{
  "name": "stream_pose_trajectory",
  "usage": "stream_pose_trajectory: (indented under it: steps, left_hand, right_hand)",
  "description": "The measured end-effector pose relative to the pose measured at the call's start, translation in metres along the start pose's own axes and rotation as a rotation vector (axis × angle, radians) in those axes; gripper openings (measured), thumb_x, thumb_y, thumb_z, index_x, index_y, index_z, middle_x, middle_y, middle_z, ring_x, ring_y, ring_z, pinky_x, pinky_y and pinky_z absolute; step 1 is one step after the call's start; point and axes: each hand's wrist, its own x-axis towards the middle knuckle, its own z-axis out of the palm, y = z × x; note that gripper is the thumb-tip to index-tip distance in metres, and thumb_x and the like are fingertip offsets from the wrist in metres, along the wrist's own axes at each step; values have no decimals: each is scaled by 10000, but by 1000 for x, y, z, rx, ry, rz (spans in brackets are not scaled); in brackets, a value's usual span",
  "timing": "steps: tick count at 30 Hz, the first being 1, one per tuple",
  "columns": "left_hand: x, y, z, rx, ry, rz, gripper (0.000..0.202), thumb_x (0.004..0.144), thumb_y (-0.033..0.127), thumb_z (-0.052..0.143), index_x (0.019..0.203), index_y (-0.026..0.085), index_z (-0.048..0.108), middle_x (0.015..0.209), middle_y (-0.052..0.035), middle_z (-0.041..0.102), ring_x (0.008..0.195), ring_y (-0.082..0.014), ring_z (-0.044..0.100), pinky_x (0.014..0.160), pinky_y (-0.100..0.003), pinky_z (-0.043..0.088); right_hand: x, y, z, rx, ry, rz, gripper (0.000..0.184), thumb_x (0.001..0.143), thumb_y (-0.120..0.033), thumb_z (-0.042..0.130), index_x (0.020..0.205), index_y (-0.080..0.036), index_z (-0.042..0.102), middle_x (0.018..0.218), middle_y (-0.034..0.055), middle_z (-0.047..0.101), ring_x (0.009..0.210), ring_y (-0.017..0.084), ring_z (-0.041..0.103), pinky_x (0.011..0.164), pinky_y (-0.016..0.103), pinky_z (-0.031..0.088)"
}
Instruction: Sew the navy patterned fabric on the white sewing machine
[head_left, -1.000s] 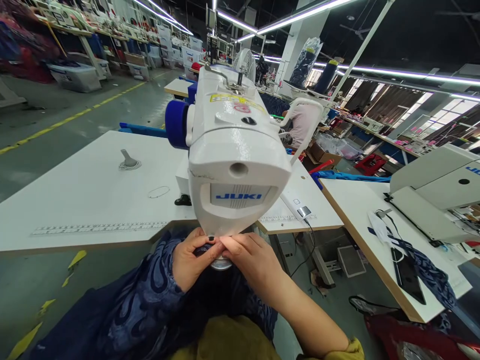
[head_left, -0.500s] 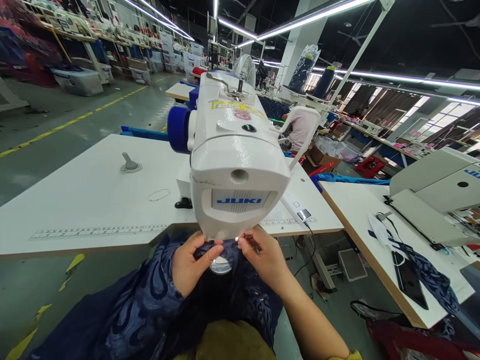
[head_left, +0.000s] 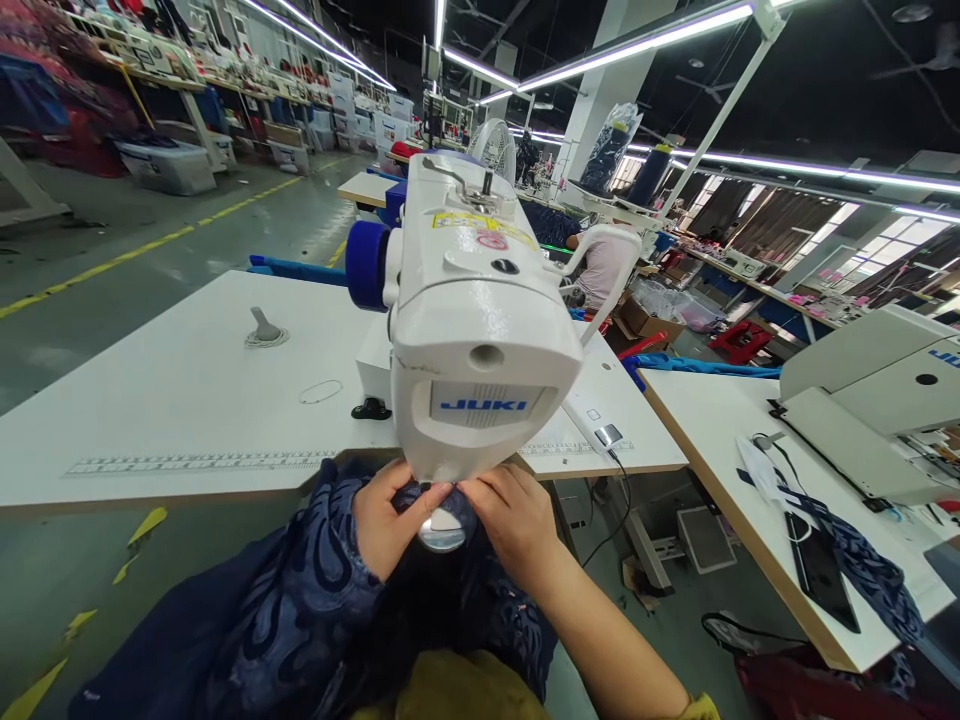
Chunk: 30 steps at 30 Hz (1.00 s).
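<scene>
A white JUKI sewing machine (head_left: 484,330) with a blue handwheel stands before me. Dark navy patterned fabric (head_left: 300,600) drapes across my lap and up around the machine's narrow end, where its rounded metal tip (head_left: 441,532) pokes out. My left hand (head_left: 390,518) pinches the fabric's edge just left of this tip, under the machine head. Close on the right, my right hand (head_left: 514,515) grips the same edge, fingers bent and thumb side towards the left hand. The needle area is hidden behind the head.
On the white table (head_left: 172,400) lie a grey tool on a coiled cord (head_left: 264,328) and a thin loop. A ruler strip runs along the front edge. To the right, another table holds a second machine (head_left: 877,400), a phone (head_left: 821,570) and navy fabric. A person (head_left: 606,265) sits beyond.
My right hand has moved left, closer to my left hand at the fabric edge. A small pale spot at its fingertips no longer shows. The view has shifted slightly.
</scene>
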Motion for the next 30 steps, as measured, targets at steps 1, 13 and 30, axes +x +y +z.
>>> stream_pose_trajectory:
  steps: [1, 13, 30]
  left_hand:
    - [0, 1, 0, -9, 4, -7, 220, 762, 410, 651, 822, 214, 731, 835, -9, 729, 807, -205, 648, 790, -290, 479]
    - [3, 2, 1, 7, -1, 32, 209, 746, 401, 663, 782, 210, 741, 830, -21, 733, 803, -211, 651, 789, -289, 476]
    - [7, -18, -3, 58, -76, 29, 285, 779, 425, 609, 888, 170, 677, 873, -54, 758, 821, -219, 693, 753, -270, 525]
  right_hand:
    - [0, 0, 0, 6, -13, -5, 216, 956, -130, 490, 1064, -196, 665, 870, 56, 719, 762, 173, 619, 683, 296, 495]
    - [13, 4, -1, 453, -167, 429, 149, 934, -280, 588, 825, -215, 667, 827, 33, 679, 807, 177, 628, 736, 291, 492]
    - [-1, 27, 10, 995, -398, 884, 304, 878, -466, 597, 1079, -239, 594, 813, 17, 651, 851, 211, 619, 833, 356, 493]
